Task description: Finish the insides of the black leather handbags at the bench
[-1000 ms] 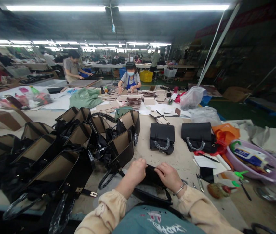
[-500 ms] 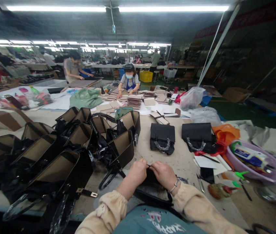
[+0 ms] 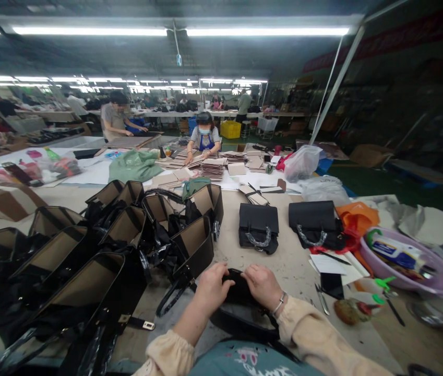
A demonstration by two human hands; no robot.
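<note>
A black handbag (image 3: pixel 240 316) lies close to my body at the table's front. My left hand (image 3: pixel 214 284) pinches its upper edge on the left side, thumb toward the middle. On the right of the same edge, my right hand (image 3: pixel 262 283) grips with its fingers curled over it. A dark gap shows between the two hands. The lower part of the bag is partly hidden by my hands and apron. Beyond my hands, a finished-looking black handbag (image 3: pixel 259 224) with a plastic-wrapped handle lies on the table. A second such black bag (image 3: pixel 315 222) lies right of it.
Several open black bag bodies (image 3: pixel 88 282) with beige insides crowd the left. At right are a purple basin (image 3: pixel 436 282), a dark phone-like slab (image 3: pixel 331 284), tweezers (image 3: pixel 322 300) and green-capped bottles (image 3: pixel 366 300). Across the table, a co-worker (image 3: pixel 204 138) handles stacked beige pieces (image 3: pixel 212 169).
My hands have shifted a little lower and spread slightly apart along the bag's edge. The left thumb now shows stretched inward. The camera view has tilted slightly up.
</note>
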